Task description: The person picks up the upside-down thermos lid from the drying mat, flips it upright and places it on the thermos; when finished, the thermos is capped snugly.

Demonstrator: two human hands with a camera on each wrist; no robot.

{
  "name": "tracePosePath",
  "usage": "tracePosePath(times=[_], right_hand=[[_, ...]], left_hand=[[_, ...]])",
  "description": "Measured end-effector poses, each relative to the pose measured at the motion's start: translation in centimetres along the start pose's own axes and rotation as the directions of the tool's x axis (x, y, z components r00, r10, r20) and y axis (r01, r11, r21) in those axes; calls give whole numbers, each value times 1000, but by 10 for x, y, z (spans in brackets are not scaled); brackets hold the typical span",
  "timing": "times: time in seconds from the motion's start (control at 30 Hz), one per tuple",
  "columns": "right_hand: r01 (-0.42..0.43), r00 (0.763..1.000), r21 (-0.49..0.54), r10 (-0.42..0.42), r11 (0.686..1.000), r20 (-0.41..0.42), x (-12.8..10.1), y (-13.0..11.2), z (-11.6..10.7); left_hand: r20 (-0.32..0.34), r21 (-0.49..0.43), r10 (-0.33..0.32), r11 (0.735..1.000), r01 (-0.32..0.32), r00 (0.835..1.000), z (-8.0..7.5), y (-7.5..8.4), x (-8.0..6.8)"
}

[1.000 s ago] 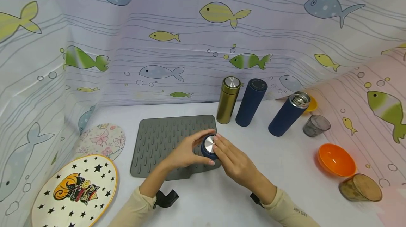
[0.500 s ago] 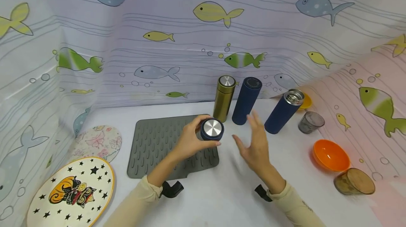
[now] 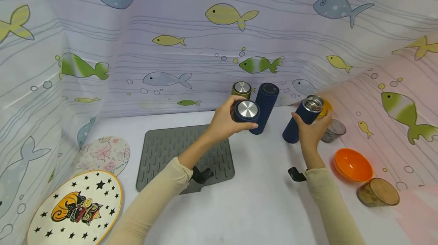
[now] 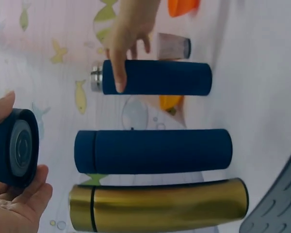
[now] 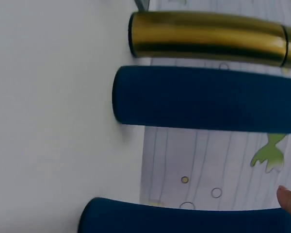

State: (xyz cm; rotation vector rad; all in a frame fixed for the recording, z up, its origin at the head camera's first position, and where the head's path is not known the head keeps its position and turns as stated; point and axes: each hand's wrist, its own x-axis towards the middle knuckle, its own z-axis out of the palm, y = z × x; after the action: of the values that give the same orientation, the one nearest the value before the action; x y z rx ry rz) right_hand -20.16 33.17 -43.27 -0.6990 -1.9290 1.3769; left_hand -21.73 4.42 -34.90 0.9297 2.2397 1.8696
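Observation:
My left hand (image 3: 227, 118) grips a navy flask lid (image 3: 248, 109) with a brushed steel top, thumb and fingers around its rim. Its pale underside shows in the left wrist view, where the lid (image 4: 20, 150) is held apart from the flasks. At the right, my right hand (image 3: 313, 131) is spread around the upper part of a lidless navy flask (image 3: 292, 130) with a bare steel neck. The thumb reaches past one side and the fingers lie beyond the other. A closed navy flask (image 4: 155, 151) and a gold flask (image 4: 169, 206) stand beside it.
A grey ridged mat (image 3: 161, 157) lies left of centre. Further left are an oval star-patterned plate (image 3: 44, 199) and a round floral mat (image 3: 102, 153). On the right sit a smoky glass (image 3: 337, 129), an orange bowl (image 3: 354, 165), an amber glass (image 3: 378, 192) and a yellow bowl (image 3: 326, 108).
Both hands came apart from the lid's meeting point. The left carried the lid up and right, in front of the gold flask; the right moved right to the lidless flask.

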Motion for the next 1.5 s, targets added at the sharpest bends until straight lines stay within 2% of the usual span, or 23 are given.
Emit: tracePosePath(times=[0.17,0.27,0.47,0.63,0.83,0.97,1.3,1.37,1.5], right_hand=[[-148,987,81,142,986,80,10,1,11],[-154,982,99,141,983,124,-3,-2,16],[-76,966,136,39,988,257,-52,-22,20],[-6,928,192,-67,981,367,-93,-37,27],[-2,885,244,-111,970,451,-125,-43,37],[-11,871,255,-116,967,477,-137,-43,43],[22,879,222,-125,975,460,-146,-39,46],[22,880,231,-128,973,456,-146,-39,46],[17,886,233,-123,972,447,-146,-38,46]], left_hand=[[-16,1,10,1000,-10,1000,6,4,6],[-43,1,14,1000,-14,999,7,5,4],[-52,8,51,999,-50,997,8,7,2],[-44,21,65,998,-64,997,11,9,1],[-7,17,55,998,-55,998,15,10,-1],[4,39,39,998,-39,999,18,7,-4],[9,107,52,993,-52,999,29,-16,-11],[28,110,55,992,-57,998,29,-21,-11],[100,52,53,997,-58,994,29,-27,-9]])
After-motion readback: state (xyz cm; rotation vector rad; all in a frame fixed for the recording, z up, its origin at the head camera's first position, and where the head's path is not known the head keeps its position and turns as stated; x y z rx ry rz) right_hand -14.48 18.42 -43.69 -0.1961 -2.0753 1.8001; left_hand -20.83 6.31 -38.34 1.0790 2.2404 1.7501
